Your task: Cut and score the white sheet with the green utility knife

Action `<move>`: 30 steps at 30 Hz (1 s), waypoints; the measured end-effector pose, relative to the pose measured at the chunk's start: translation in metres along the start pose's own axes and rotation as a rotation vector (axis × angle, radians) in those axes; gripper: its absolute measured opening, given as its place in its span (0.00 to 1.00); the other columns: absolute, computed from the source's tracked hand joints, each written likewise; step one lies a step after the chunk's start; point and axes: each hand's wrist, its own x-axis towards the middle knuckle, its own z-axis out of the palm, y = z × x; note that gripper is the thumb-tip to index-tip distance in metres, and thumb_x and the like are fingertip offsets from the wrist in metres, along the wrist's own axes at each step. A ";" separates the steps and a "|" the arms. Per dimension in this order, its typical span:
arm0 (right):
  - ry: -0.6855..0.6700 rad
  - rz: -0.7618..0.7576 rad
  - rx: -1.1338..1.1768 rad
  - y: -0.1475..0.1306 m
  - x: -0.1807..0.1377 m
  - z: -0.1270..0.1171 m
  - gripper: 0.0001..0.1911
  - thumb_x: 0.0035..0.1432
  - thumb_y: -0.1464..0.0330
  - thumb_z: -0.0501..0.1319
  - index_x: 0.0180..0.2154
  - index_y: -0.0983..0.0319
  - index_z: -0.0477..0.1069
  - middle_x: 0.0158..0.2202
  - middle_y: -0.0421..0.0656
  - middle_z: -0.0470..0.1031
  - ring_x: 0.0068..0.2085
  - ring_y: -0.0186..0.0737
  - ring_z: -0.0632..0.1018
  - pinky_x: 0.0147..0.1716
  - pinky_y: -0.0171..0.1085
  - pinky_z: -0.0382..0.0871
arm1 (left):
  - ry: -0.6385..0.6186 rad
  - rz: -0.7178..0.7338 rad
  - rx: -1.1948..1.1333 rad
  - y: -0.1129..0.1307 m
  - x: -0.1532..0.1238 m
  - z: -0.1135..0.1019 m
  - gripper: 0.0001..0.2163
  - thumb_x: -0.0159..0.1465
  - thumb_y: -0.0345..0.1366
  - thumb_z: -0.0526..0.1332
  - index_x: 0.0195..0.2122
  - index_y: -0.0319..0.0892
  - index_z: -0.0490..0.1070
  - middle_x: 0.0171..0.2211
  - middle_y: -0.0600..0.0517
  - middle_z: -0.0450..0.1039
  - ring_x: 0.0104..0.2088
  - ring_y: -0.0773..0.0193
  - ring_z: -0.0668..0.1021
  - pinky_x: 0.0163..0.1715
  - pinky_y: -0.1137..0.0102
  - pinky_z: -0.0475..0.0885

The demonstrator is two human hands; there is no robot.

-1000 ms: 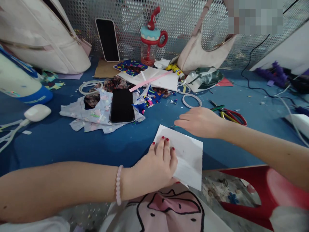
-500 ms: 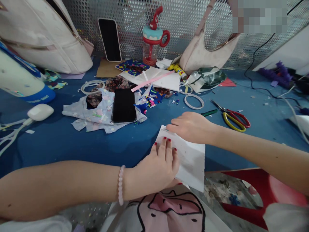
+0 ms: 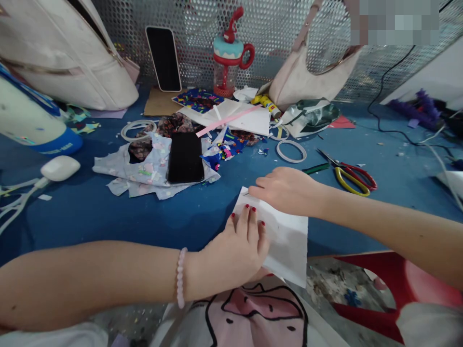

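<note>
A white sheet of card or paper (image 3: pixel 289 246) lies at the table's front edge, its lower part reaching past the edge toward my lap. My left hand (image 3: pixel 242 246), with red nails, rests on its left side, fingers stretched flat. The left thumb shows at the sheet's lower edge. At the sheet's top my right hand (image 3: pixel 280 190) is closed, knuckles up. A thin dark line shows by its fingertips; whatever it holds is hidden. Just beyond the right wrist lies a green strip-like object (image 3: pixel 316 168). Scissors (image 3: pixel 352 180) with red and yellow handles lie farther right.
A black phone (image 3: pixel 185 158) lies on patterned paper scraps (image 3: pixel 152 159). Behind are a tape roll (image 3: pixel 291 151), a standing phone (image 3: pixel 164 59), a red-handled cup (image 3: pixel 227 62) and a pale handbag (image 3: pixel 311 72). A large bottle (image 3: pixel 32 115) and white charger (image 3: pixel 60 167) are left.
The right hand has shifted very slightly along the top of the sheet. The left hand stays in place, and the view has moved a little.
</note>
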 end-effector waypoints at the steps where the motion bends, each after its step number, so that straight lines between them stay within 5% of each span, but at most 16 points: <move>1: 0.006 -0.013 -0.006 0.001 0.000 0.000 0.08 0.59 0.77 0.52 0.32 0.64 0.69 0.24 0.43 0.71 0.22 0.37 0.69 0.23 0.37 0.43 | 0.007 -0.003 0.000 0.000 0.000 0.000 0.32 0.64 0.54 0.55 0.50 0.24 0.68 0.50 0.22 0.68 0.52 0.34 0.73 0.41 0.54 0.75; 10: 0.035 -0.127 -0.060 0.017 -0.006 0.008 0.09 0.62 0.76 0.50 0.32 0.64 0.67 0.25 0.43 0.70 0.23 0.36 0.68 0.24 0.38 0.45 | 0.008 -0.013 -0.017 0.000 -0.001 0.001 0.31 0.64 0.53 0.55 0.50 0.24 0.67 0.50 0.22 0.68 0.53 0.35 0.73 0.41 0.53 0.75; 18: -0.095 -0.148 -0.142 0.034 -0.012 0.008 0.10 0.63 0.77 0.50 0.37 0.64 0.69 0.27 0.44 0.70 0.25 0.37 0.68 0.26 0.39 0.45 | 0.006 -0.010 -0.013 0.001 -0.002 0.001 0.30 0.65 0.53 0.54 0.51 0.24 0.67 0.51 0.22 0.68 0.52 0.35 0.73 0.42 0.52 0.74; 24: 0.048 -0.001 -0.153 0.044 -0.027 0.002 0.14 0.62 0.78 0.48 0.36 0.63 0.71 0.26 0.44 0.71 0.27 0.38 0.69 0.28 0.39 0.48 | -0.013 0.005 -0.012 0.000 -0.001 0.001 0.31 0.65 0.53 0.54 0.51 0.24 0.67 0.51 0.22 0.67 0.53 0.34 0.73 0.41 0.52 0.74; 30: 0.143 0.183 0.185 0.014 -0.007 0.012 0.11 0.65 0.71 0.49 0.38 0.62 0.71 0.32 0.43 0.76 0.29 0.37 0.73 0.28 0.37 0.51 | -0.027 0.003 -0.022 -0.001 0.001 -0.002 0.31 0.65 0.55 0.53 0.50 0.25 0.67 0.50 0.22 0.68 0.53 0.35 0.73 0.42 0.53 0.73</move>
